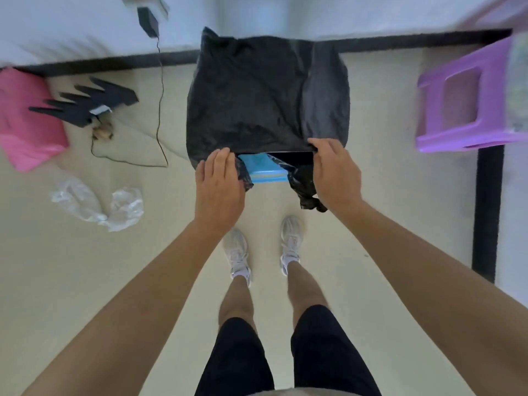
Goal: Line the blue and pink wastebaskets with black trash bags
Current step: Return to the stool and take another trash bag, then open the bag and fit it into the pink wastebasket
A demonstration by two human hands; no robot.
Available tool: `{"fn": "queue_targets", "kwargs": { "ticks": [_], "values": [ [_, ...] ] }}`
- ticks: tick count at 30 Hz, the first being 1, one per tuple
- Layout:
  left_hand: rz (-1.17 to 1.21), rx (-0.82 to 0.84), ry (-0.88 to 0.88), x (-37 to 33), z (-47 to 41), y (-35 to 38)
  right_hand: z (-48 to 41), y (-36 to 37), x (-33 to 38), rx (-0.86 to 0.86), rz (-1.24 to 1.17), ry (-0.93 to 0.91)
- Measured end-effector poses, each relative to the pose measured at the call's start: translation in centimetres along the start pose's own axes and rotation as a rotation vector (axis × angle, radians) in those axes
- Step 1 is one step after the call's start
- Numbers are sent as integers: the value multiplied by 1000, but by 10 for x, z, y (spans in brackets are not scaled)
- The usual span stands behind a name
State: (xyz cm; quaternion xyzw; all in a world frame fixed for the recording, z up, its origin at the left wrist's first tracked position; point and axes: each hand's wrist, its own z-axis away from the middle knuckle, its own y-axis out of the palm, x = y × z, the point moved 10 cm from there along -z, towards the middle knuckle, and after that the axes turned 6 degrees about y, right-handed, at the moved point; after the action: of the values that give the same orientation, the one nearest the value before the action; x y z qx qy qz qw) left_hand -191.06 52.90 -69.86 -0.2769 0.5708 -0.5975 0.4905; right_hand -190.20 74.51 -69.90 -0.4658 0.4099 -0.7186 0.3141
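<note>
Pink at far left, the pink wastebasket (27,121) stands on the floor with spare bags (85,105) beside it. Our left hand (218,184) lies flat on the black trash bag (257,95) draped over the blue wastebasket (264,168) at centre; our right hand (337,172) pinches the bag's edge. A purple stool (468,98) stands at right.

Seen from above, the person wears plain black knee-length shorts (285,355) of soft cloth, with a sliver of pale grey shirt hem (285,392) just below them at the bottom edge. Beyond the shorts the legs are bare down to white lace-up mesh trainers (238,252). Both forearms are bare, with no sleeves, and the left hand (218,190) and right hand (337,172) are ungloved.
</note>
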Motion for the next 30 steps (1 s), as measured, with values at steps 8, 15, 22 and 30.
{"fn": "queue_targets", "kwargs": {
  "ticks": [8,15,22,30],
  "values": [
    [15,-287,154,-68,-8,-232,46,-199,62,-144,-100,104],
    [42,-327,651,-209,41,-318,192,-309,-8,-135,128,490],
    [80,-230,1181,-426,196,-326,477,-392,-124,-437,-109,1095],
    [234,-50,1715,-611,509,-271,867,-344,-196,-958,-652,1476]
  ]
}}
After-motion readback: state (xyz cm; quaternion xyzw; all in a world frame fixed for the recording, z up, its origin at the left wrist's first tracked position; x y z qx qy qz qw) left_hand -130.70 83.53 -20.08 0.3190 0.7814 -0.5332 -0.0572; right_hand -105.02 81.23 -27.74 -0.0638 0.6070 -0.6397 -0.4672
